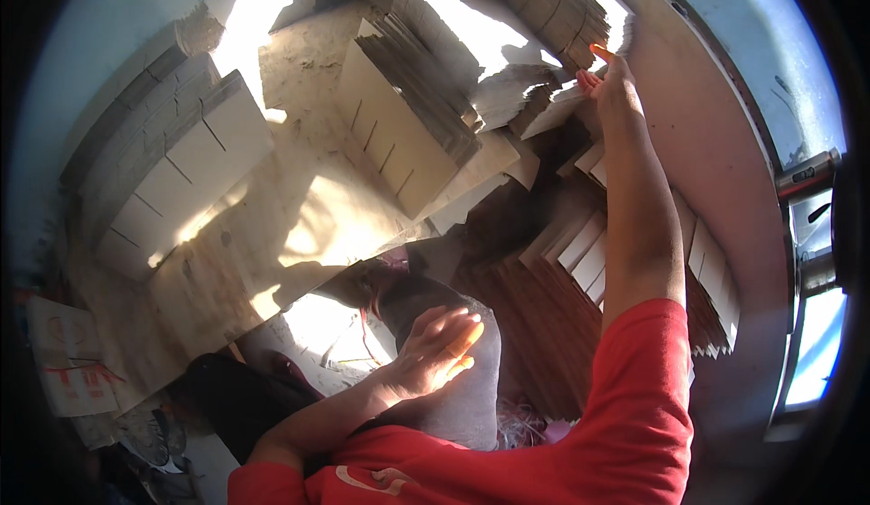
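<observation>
My right hand [607, 77] is stretched out to the far right, beside the end of a stack of brown cardboard sheets [553, 16]. Its fingers are apart, and nothing shows between them. Above my bent knee hovers my left hand [430, 351], fingers stretched out, holding nothing. Some fingertips on both hands look orange. In front of me, a leaning stack of slotted cardboard sheets [399, 129] stands on the table. Crumpled-edged cardboard pieces [517, 93] lie between that stack and my right hand.
Another slotted cardboard stack [186, 165] stands at the left of the wooden table [236, 251]. More sheets [562, 269] are packed upright below my right arm, near the wall [698, 134]. A box with red tape [72, 360] sits at the lower left. A window [770, 61] is at the right.
</observation>
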`<action>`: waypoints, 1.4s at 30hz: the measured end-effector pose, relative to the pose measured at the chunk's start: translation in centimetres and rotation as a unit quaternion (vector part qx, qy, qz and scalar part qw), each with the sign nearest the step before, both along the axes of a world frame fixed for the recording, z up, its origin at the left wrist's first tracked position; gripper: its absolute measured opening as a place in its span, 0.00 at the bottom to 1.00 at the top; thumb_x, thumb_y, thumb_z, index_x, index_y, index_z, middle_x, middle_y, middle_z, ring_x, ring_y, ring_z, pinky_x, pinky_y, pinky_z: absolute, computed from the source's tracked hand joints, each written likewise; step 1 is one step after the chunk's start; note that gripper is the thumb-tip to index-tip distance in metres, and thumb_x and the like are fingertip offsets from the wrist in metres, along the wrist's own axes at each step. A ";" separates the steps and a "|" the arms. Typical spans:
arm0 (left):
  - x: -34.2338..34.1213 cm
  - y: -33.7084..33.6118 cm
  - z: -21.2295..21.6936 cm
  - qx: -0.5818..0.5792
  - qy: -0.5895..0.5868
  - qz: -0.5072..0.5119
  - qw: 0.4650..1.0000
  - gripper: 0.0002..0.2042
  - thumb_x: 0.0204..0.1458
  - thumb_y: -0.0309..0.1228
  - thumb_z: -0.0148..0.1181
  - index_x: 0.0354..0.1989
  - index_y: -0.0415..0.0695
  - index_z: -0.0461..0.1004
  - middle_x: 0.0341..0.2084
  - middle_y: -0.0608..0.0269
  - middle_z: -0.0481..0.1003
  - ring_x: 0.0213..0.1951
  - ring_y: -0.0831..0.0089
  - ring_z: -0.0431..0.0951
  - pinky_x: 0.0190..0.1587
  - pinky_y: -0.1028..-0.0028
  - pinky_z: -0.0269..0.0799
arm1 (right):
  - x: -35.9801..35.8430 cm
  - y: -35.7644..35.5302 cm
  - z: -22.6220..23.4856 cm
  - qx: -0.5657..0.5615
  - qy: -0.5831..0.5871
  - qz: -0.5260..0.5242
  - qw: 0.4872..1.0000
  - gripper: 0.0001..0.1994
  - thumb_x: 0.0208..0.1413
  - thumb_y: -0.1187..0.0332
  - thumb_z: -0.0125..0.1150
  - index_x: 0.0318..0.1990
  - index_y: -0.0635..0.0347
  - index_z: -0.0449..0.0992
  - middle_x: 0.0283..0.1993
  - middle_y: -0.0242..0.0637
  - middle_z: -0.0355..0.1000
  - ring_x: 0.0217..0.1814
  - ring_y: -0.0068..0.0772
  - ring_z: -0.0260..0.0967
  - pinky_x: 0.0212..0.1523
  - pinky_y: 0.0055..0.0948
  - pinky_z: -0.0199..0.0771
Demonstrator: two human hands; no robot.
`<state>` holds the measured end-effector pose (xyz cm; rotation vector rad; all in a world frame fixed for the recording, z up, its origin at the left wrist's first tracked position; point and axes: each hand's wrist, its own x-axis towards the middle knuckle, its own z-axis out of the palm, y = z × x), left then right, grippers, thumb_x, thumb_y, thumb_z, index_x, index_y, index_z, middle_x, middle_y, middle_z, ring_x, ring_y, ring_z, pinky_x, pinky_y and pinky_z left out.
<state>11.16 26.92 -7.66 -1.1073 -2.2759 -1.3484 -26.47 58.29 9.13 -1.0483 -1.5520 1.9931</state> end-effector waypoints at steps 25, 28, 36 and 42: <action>-0.3 0.5 -0.3 0.027 -0.019 -0.016 0.999 0.35 0.40 0.28 0.69 0.61 0.43 0.62 0.56 0.59 0.68 0.59 0.62 0.65 0.62 0.58 0.56 | -0.5 -0.2 -0.6 -0.174 0.169 0.002 0.970 0.40 0.44 0.57 0.73 0.63 0.55 0.56 0.51 0.52 0.56 0.57 0.64 0.56 0.50 0.63 0.70; -0.5 0.6 -0.3 0.039 -0.014 -0.023 0.999 0.35 0.40 0.28 0.69 0.61 0.43 0.62 0.56 0.60 0.68 0.59 0.62 0.65 0.62 0.58 0.56 | -1.0 1.5 -1.6 -0.191 0.227 0.086 0.951 0.30 0.49 0.58 0.69 0.58 0.56 0.66 0.58 0.55 0.55 0.62 0.63 0.54 0.54 0.66 0.65; -0.4 0.4 -0.4 0.036 -0.021 -0.023 0.999 0.36 0.40 0.29 0.70 0.61 0.44 0.62 0.57 0.60 0.68 0.59 0.62 0.65 0.62 0.59 0.56 | -0.3 -1.0 -2.0 -0.234 0.283 0.088 0.926 0.30 0.50 0.57 0.68 0.58 0.59 0.65 0.65 0.54 0.52 0.63 0.63 0.55 0.58 0.68 0.59; -0.7 0.3 -0.2 0.039 -0.016 -0.028 0.999 0.35 0.40 0.30 0.70 0.60 0.43 0.64 0.56 0.59 0.68 0.59 0.63 0.65 0.62 0.59 0.55 | -0.8 0.4 -3.5 -0.169 0.356 0.157 0.906 0.38 0.50 0.68 0.69 0.64 0.65 0.51 0.66 0.57 0.51 0.64 0.60 0.55 0.58 0.69 0.61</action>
